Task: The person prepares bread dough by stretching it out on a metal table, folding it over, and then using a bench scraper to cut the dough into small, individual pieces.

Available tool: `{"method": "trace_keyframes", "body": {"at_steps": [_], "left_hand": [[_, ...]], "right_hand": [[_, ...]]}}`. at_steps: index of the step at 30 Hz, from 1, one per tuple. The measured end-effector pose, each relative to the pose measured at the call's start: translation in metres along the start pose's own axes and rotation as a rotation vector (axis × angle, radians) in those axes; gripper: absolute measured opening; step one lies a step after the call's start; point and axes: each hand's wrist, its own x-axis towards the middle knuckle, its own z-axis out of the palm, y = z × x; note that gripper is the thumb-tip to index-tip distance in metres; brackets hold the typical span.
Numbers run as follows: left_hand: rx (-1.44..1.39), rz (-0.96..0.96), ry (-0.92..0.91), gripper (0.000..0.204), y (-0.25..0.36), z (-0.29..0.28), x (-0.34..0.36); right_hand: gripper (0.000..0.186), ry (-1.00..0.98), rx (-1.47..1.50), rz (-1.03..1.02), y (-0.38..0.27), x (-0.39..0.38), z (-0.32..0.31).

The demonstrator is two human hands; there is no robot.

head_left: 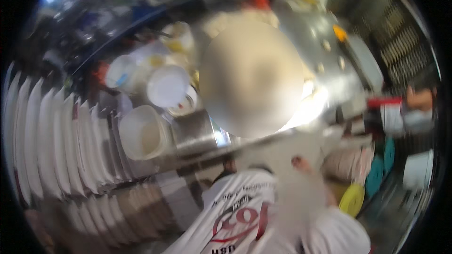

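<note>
"Pale disc, square in the middle of my head view. Any writing near it?"

"Red and black lettering on the white shirt below it, upside down to me. Much else is smeared."

"Surface and room?"

"I've got a shiny metal counter with strong glare beside the disc. Leftward, a white tub, a squarish container and a row of white packets; lower right, a yellow round."

"Which way does it point?"

"Its broad face is toward me, slightly longer top to bottom. I can't tell whether it touches the counter."

"Hands?"

"I can't pick out the left hand or the right hand, so I can't tell whether they're gripping."
</note>
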Motion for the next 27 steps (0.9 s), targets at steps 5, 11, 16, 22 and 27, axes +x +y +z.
{"method": "trace_keyframes", "body": {"at_steps": [5, 11, 16, 22, 27], "left_hand": [[-0.187, 0.133, 0.119, 0.032, 0.027, 0.023, -0.032], [-0.747, -0.366, -0.478, 0.032, 0.080, 0.159, -0.151], [-0.450, -0.685, -0.987, 0.040, 0.062, 0.289, -0.335], [-0.232, -1.056, -0.879, 0.060, 0.084, 0.373, -0.402], [-0.125, -1.083, -0.908, 0.058, 0.097, 0.403, -0.413]], "right_hand": [[0.042, 0.246, 0.165, -0.092, -0.105, -0.002, -0.041], [0.043, 0.444, 0.180, -0.292, -0.201, 0.035, -0.121], [0.059, 0.391, 0.155, -0.357, -0.327, 0.124, -0.118], [0.086, 0.317, -0.235, -0.235, -0.420, 0.223, -0.113], [0.097, 0.344, -0.338, -0.205, -0.427, 0.241, -0.095]]}}
